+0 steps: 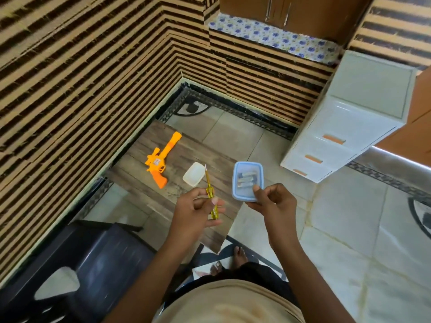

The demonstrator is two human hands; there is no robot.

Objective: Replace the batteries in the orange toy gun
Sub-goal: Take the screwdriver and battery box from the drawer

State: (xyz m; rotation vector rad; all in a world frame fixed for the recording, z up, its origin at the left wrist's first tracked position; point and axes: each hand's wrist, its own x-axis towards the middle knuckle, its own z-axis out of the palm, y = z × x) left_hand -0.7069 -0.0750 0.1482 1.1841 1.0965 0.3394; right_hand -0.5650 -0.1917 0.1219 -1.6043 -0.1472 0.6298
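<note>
The gun (pixel 161 159) lies on the left of the table (pixel 144 183), with a white lid (pixel 193 174) just right of it. Over the table's near part, the left hand (pixel 196 213) pinches a screwdriver (pixel 210 194) in its fingers. Over the table's right edge, the right hand (pixel 272 206) grips a box (pixel 247 197) of batteries (pixel 247 179).

A tan shirt (pixel 228 304) covers the torso above dark trousers (pixel 253 272); the feet (pixel 240 254) are bare.

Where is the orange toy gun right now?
Head view: the orange toy gun lies on the wooden table, left of the white lid, beyond the left hand.
</note>
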